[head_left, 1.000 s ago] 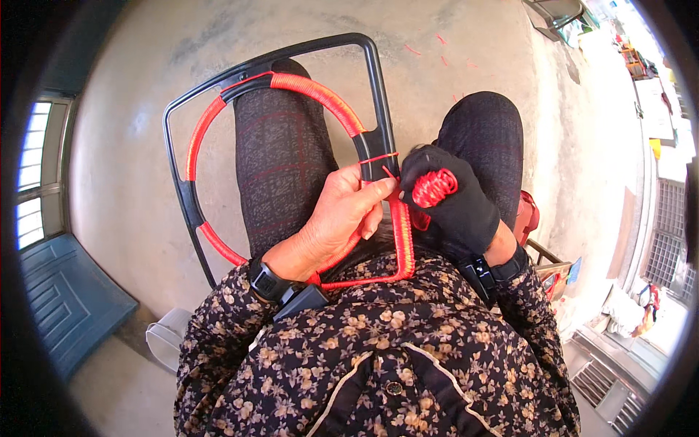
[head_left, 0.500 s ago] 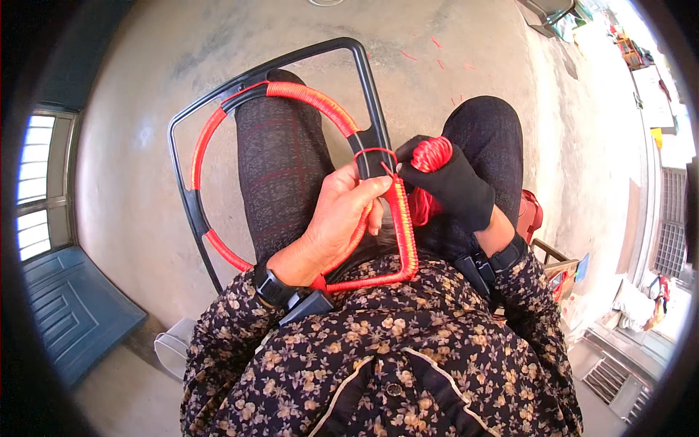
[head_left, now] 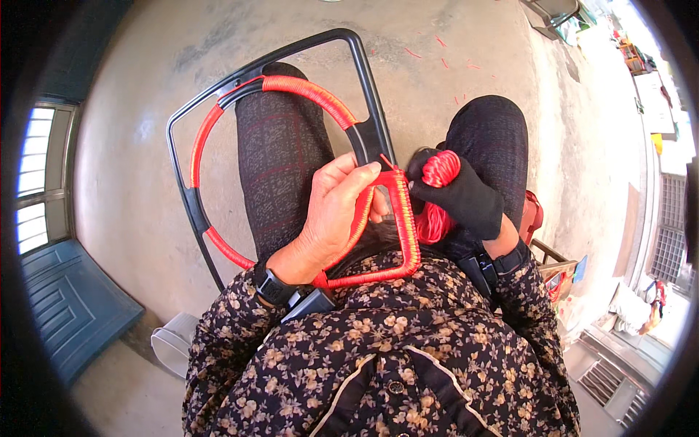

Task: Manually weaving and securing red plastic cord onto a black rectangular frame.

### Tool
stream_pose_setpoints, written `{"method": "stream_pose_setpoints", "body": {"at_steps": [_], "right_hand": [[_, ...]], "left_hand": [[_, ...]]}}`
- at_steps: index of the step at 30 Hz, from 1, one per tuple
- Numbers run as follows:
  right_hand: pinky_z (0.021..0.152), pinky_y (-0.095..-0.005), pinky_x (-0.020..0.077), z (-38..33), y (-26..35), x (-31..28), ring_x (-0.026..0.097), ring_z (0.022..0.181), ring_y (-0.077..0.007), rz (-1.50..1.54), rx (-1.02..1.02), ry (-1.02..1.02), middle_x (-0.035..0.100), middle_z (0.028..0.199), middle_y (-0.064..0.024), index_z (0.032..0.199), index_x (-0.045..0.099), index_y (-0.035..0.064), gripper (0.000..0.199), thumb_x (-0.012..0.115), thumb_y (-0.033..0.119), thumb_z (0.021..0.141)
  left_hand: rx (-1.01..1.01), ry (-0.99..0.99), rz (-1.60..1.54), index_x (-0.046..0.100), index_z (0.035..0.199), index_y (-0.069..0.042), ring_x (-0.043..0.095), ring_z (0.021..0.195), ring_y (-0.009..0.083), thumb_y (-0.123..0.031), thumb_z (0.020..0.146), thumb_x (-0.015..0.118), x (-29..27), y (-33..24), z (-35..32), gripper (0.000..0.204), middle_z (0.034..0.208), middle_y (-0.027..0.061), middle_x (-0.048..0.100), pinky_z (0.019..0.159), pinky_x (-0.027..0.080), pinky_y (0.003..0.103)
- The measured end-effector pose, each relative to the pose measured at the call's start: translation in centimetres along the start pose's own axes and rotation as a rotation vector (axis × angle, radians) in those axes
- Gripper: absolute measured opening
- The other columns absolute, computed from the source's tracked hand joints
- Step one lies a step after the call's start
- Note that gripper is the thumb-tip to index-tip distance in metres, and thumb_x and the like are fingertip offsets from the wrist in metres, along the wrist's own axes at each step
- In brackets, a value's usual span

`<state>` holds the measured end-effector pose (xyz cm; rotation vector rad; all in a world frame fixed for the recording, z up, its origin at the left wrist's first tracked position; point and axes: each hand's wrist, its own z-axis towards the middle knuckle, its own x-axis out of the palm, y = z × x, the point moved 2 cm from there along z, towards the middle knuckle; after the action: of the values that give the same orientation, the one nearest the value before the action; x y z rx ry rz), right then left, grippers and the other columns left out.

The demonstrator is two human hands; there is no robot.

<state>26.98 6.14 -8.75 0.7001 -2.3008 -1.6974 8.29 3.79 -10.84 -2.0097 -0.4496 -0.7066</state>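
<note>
A black frame [head_left: 362,73], a rectangle with a ring inside it, rests on my lap. Glossy red cord [head_left: 312,91] is wound tightly round parts of the ring and round the frame's near right corner. My bare left hand [head_left: 335,207] grips the frame at the right junction, thumb on top beside the wrapped edge; some of its fingers are hidden underneath. A short cord end sticks up by the thumb. Right of the frame, my right hand [head_left: 462,191], in a black glove, is closed round a bundle of red cord [head_left: 441,169], with more loops hanging below.
Short red cord scraps [head_left: 441,41] lie on the concrete floor [head_left: 178,95] ahead. A blue panel [head_left: 84,306] is at the left, with a white bin [head_left: 173,342] near it. A red item and a wooden frame [head_left: 551,264] stand beyond my right knee.
My right hand has moved slightly right and down, away from the frame, with the cord bundle. The cord loop standing over the bar has been drawn down against it.
</note>
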Motion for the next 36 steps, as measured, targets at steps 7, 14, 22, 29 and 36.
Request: {"method": "stream_pose_setpoints", "body": {"at_steps": [7,14,22,29,36], "right_hand": [[0.068,-0.0259,0.0505,-0.3,0.4,-0.2,0.059,0.072,-0.0095,0.072,0.160,0.007,0.063,0.081,-0.0030,0.096,0.060,0.0002,0.018,0.067,0.007,0.081],[0.059,-0.0267,0.0487,-1.0,-0.7,-2.4,0.059,0.065,-0.0124,0.440,0.045,-0.366,0.060,0.074,-0.0035,0.093,0.059,0.0020,0.011,0.063,0.003,0.082],[0.057,-0.0273,0.0477,-0.6,1.0,-0.9,0.057,0.065,-0.0131,0.591,0.036,-0.303,0.058,0.075,-0.0046,0.097,0.057,0.0019,0.015,0.061,0.004,0.083],[0.058,-0.0266,0.0486,-1.2,0.7,-1.4,0.056,0.063,-0.0127,0.490,0.082,-0.550,0.056,0.073,-0.0038,0.096,0.058,0.0023,0.015,0.059,0.006,0.081],[0.057,-0.0262,0.0497,-0.9,-0.2,-1.6,0.058,0.062,-0.0113,0.332,0.089,-0.316,0.061,0.079,-0.0044,0.106,0.060,0.0013,0.027,0.065,0.002,0.079]], "left_hand": [[-0.001,0.024,-0.047,0.058,0.090,-0.003,0.055,0.047,0.0104,-0.015,0.092,0.054,-0.4,-0.1,-0.2,0.013,0.063,0.0025,0.058,0.041,0.041,0.023],[-0.019,0.033,-0.032,0.057,0.089,-0.005,0.053,0.046,0.0096,-0.014,0.090,0.056,-0.7,-0.3,0.0,0.010,0.063,0.0011,0.057,0.041,0.040,0.022],[-0.004,0.059,0.057,0.056,0.090,-0.004,0.053,0.050,0.0070,-0.005,0.087,0.059,-0.2,-0.4,-0.3,0.004,0.066,0.0012,0.058,0.042,0.039,0.020],[0.005,0.089,0.081,0.058,0.098,-0.002,0.054,0.054,0.0051,-0.011,0.088,0.058,-0.8,-0.2,-0.1,0.013,0.084,0.0061,0.065,0.042,0.041,0.018],[-0.002,0.098,0.096,0.057,0.099,-0.002,0.055,0.054,0.0059,-0.011,0.089,0.057,-0.6,-0.1,0.1,0.013,0.085,0.0070,0.066,0.042,0.040,0.018]]}}
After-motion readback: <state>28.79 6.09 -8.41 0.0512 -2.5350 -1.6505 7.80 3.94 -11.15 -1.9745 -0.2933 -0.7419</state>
